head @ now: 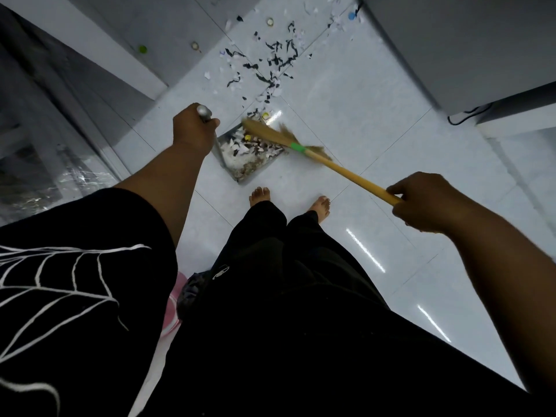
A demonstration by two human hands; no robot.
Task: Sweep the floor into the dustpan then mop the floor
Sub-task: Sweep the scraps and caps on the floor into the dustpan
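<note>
- Step: sweeping, judged partway through; mopping not begun, no mop in view.
- Dustpan (219, 147) stands on the floor (346, 109), just ahead of the bare feet (259, 194), mouth facing away from the person.
- Left hand (194, 129) is above the dustpan's left side, fingers clenched round its upright silver handle (204, 113).
- Right hand (421, 203) is well right of the dustpan, fingers grasping the yellow stick of the broom (319, 159).
- Broom head lies across the dustpan's mouth, blurred, green band just right of the dustpan.
- Done so far: the dustpan already holds white and black scraps, grit in its near corner and a yellow cap (247, 137).
- Left to do: a long trail of scraps (270, 61) lies beyond the dustpan, running to the far wall.
- Also loose: a green cap (142, 49) far left of the dustpan, a blue cap (351, 15) far beyond it to the right, and two pale caps near the far-left cabinet.
- Judgement: well under half of the sweeping looks done, and the whole mop stage is ahead.
- Risk, as a guess: light scraps may scatter off the broom.
- Writing: none readable anywhere.
- Small white logo (221, 271) on the black trousers, nearer than the dustpan; too small to read.
- White web print on the black sleeve (60, 275), no text.
- Pink thing (173, 308) behind the left leg, cannot tell what.
</note>
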